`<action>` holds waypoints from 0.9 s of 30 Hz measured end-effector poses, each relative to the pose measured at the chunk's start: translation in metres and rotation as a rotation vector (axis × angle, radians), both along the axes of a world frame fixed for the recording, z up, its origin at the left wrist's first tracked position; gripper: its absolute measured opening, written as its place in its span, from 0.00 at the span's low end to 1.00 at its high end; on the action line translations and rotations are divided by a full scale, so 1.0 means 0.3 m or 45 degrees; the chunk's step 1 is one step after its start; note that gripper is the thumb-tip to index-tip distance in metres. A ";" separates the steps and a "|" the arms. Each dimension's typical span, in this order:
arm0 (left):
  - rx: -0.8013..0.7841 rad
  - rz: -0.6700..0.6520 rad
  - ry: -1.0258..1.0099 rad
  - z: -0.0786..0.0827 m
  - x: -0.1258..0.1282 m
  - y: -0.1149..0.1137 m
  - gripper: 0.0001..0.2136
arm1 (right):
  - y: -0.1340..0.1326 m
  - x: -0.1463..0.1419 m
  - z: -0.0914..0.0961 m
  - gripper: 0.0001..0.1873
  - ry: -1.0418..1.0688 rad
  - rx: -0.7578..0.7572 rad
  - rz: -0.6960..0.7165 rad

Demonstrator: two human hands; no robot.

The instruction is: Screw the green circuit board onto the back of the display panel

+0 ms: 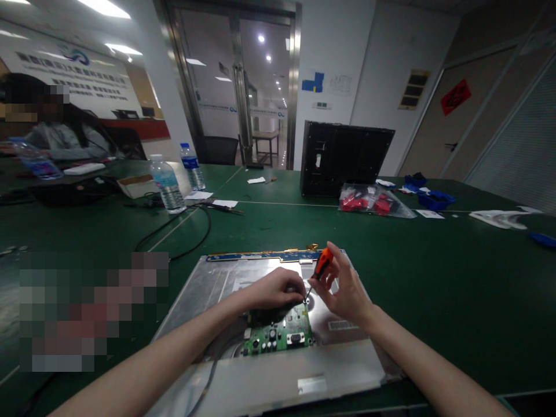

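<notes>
Small green rectangular circuit board (282, 333) lies on flat grey metal display back panel (208, 284). Right hand (347, 292), up-right of board: fingers clamped on orange-handled screwdriver (322, 265), shaft tilted, tip at board's upper right corner. Left hand (278, 289): over board's upper edge, fingers bunched beside tip; whether pinching anything, cannot tell.

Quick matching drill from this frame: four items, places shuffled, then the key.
1 screwdriver
2 circuit board
3 water bottle
4 bag of red parts

A beside the black casing
B on the metal panel, at the left hand
C in the right hand
D back left, near the cables

Pairs: 1-C, 2-B, 3-D, 4-A
</notes>
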State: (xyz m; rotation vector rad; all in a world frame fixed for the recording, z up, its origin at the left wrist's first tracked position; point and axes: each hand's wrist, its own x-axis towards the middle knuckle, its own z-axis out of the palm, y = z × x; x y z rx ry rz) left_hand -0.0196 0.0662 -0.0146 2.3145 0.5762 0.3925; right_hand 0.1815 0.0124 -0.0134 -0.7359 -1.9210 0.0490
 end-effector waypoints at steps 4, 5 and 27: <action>0.025 0.032 0.011 -0.007 0.000 0.003 0.02 | 0.002 0.002 -0.009 0.40 -0.006 -0.012 -0.018; 0.025 0.032 0.010 -0.008 0.000 0.003 0.03 | 0.001 0.003 -0.008 0.40 -0.007 -0.023 -0.014; 0.017 0.030 0.016 0.004 0.001 0.001 0.02 | 0.001 0.003 -0.004 0.37 -0.016 -0.014 0.003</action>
